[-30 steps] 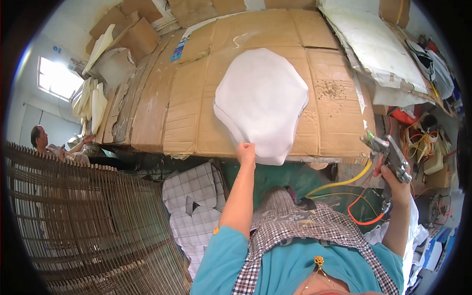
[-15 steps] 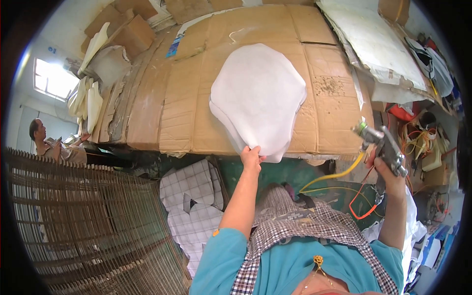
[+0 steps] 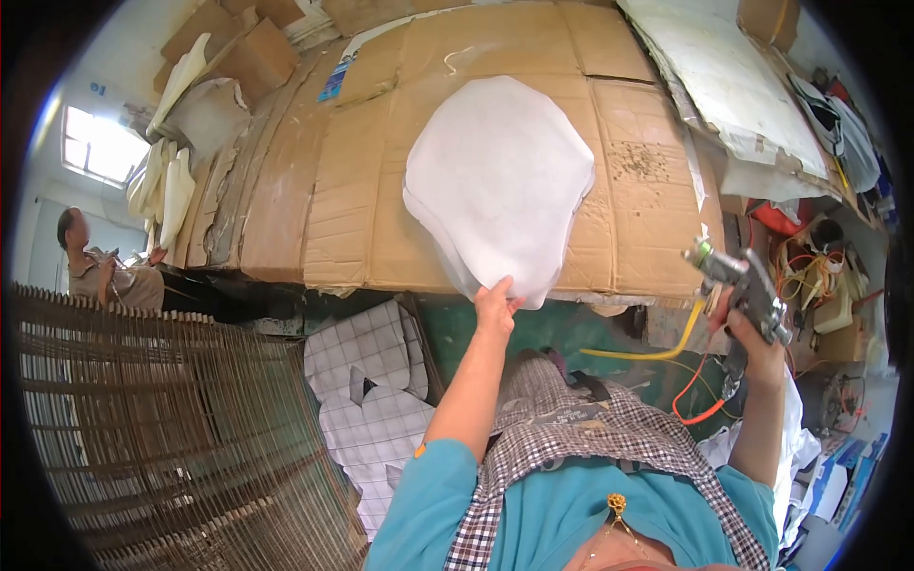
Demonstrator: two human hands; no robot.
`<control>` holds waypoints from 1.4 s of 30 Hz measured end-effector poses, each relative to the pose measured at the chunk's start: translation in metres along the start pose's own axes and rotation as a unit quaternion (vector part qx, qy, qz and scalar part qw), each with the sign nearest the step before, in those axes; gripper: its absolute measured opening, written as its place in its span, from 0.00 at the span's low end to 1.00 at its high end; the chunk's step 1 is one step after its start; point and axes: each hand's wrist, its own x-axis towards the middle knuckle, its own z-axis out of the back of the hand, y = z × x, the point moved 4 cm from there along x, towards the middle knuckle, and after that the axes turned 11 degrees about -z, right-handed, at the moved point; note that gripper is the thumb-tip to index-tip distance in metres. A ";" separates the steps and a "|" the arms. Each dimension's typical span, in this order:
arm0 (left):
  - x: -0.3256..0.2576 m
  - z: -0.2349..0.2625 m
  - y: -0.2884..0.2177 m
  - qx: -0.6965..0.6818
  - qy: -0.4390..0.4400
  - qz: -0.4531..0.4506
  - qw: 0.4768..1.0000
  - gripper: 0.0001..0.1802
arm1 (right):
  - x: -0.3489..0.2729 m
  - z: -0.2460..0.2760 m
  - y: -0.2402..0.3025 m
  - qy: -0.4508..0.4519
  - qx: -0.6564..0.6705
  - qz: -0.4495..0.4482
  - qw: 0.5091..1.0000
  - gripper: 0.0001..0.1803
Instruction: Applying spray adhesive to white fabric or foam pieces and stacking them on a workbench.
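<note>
A pile of pale white, rounded pieces of sheet material (image 3: 505,162) lies on the cardboard-covered table (image 3: 352,219), its narrow end at the near edge. My left hand (image 3: 496,306) is closed on that narrow end, thumb and fingers pinching its edge. Lower layers of the pile show along its left side. Off to the right, my right hand (image 3: 752,335) grips a metal spray gun (image 3: 755,295) by its handle, held up clear of the table. A yellow hose (image 3: 647,354) and an orange-red hose (image 3: 703,415) run to the gun.
Left of me stands a metal rack (image 3: 171,409) of close-set wires. Grey checked pieces (image 3: 367,366) are stacked beside it. Another person (image 3: 109,271) is at the far left. A white-covered surface (image 3: 728,86) adjoins the table at right, with tangled hoses (image 3: 819,276) below.
My left hand's fingers have shifted slightly right along the pile's near edge. The spray gun stays nearly in place. The other person at the left has shifted posture.
</note>
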 end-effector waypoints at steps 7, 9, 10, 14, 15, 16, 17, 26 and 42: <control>-0.028 -0.015 -0.115 -0.144 0.070 -0.195 0.968 0.20 | -0.008 -0.001 0.012 0.029 -0.012 0.003 1.000 0.21; -0.062 -0.003 -0.189 -0.270 0.081 -0.243 0.928 0.25 | -0.014 0.004 0.006 0.062 0.008 0.011 0.998 0.29; -0.068 0.010 -0.216 -0.292 0.129 -0.256 0.912 0.26 | -0.013 0.009 0.005 0.056 0.012 0.007 0.998 0.29; -0.136 0.083 -0.305 -0.290 0.151 -0.459 0.826 0.25 | -0.021 -0.003 0.012 0.110 -0.055 -0.015 0.992 0.33; -0.154 0.089 -0.311 -0.118 0.027 -0.574 0.810 0.25 | -0.019 -0.006 0.011 0.100 -0.066 -0.017 0.993 0.35; -0.175 0.086 -0.317 0.061 -0.098 -0.654 0.748 0.25 | -0.018 -0.009 0.011 0.089 -0.077 -0.019 0.993 0.36; -0.194 0.063 -0.313 0.011 -0.075 -0.654 0.752 0.24 | -0.017 -0.011 0.016 0.036 -0.067 0.009 0.997 0.28; -0.214 0.068 -0.274 0.052 -0.096 -0.660 0.744 0.23 | -0.036 0.003 0.021 -0.009 -0.083 -0.006 0.996 0.26; -0.201 0.139 -0.306 0.137 -0.123 -0.650 0.737 0.23 | -0.063 -0.010 0.010 0.027 -0.078 -0.038 0.996 0.31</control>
